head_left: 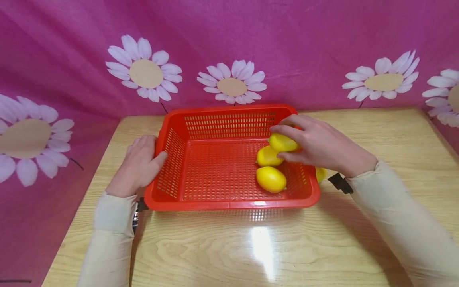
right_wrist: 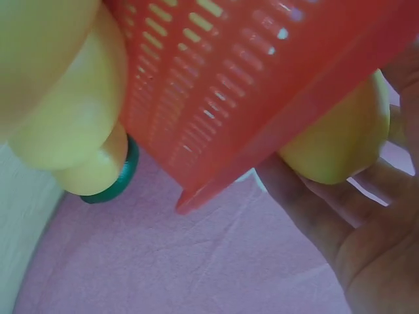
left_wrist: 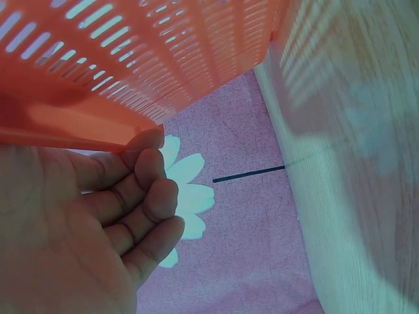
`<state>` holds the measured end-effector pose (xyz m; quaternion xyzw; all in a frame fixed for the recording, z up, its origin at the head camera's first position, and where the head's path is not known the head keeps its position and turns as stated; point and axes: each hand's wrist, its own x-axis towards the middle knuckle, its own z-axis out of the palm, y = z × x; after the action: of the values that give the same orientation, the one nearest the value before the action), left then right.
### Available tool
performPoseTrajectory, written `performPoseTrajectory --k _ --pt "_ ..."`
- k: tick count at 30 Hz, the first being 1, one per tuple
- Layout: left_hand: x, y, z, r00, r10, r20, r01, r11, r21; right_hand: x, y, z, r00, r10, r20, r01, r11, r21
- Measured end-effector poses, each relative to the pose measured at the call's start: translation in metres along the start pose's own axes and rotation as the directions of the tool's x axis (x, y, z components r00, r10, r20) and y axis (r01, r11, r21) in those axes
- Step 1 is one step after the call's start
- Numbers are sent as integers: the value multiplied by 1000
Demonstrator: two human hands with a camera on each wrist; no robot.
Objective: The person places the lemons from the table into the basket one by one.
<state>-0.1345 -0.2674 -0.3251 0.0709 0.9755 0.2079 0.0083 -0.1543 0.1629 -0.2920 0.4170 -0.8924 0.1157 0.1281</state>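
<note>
A red perforated plastic basket (head_left: 218,205) stands on the table, with two yellow lemons (head_left: 271,179) lying in its right part. My left hand (head_left: 138,165) grips the basket's left rim, thumb over the top and fingers bent beneath the rim, as the left wrist view shows. My right hand (head_left: 319,143) holds another lemon (head_left: 282,142) between thumb and fingers, just inside the right wall and over the lemons there. In the right wrist view this held lemon (right_wrist: 340,140) shows partly behind the basket's rim.
Outside the basket's right wall, partly hidden under my right wrist, is a yellow thing (head_left: 320,174). The right wrist view shows several rounded yellow things (right_wrist: 78,111) there, with a green part (right_wrist: 121,180) beside them. A pink flowered cloth (head_left: 305,52) hangs behind the wooden table (head_left: 201,247).
</note>
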Motion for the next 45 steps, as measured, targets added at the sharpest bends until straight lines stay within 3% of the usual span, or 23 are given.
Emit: performPoseTrajectory --k 45 --pt "2 -1 2 999 8 -35 -7 1000 18 32 24 25 992 -30 119 28 1000 14"
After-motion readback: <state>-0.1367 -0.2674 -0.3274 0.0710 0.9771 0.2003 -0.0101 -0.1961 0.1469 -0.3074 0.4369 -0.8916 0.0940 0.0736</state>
